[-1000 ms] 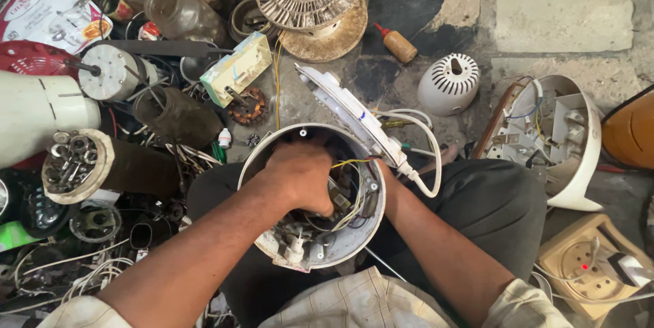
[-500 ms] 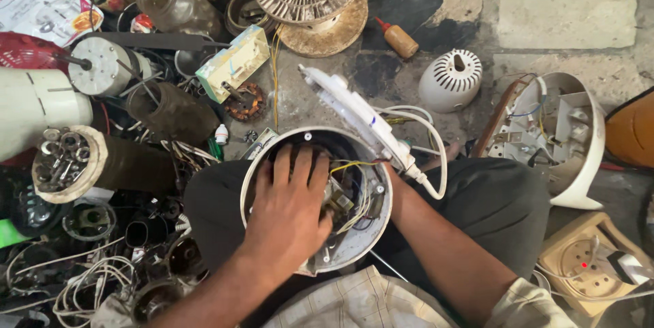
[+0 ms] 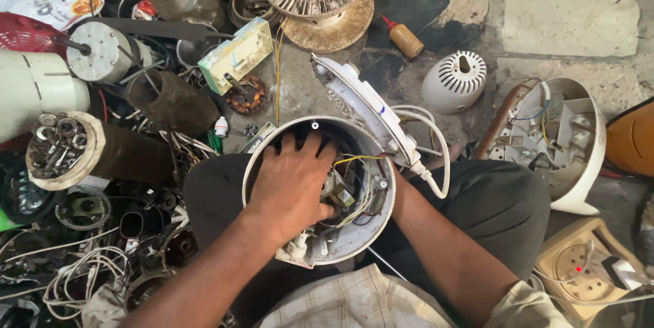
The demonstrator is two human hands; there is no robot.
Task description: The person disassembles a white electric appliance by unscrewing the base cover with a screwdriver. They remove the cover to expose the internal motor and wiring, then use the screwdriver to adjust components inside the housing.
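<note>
While the person sits on the floor, a round white housing (image 3: pixel 315 246) rests open on their lap, near the middle of the scene, wires and small parts showing inside. The left hand (image 3: pixel 294 183) lies spread flat inside it, fingers wide, gripping nothing I can see. The right hand is hidden behind the housing's right side, so its grip cannot be told. A white cord (image 3: pixel 436 147) loops just right of the rim.

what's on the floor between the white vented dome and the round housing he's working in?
Head view: the white panel propped on the round housing rim, then looped white cable, before the vented dome.
</note>
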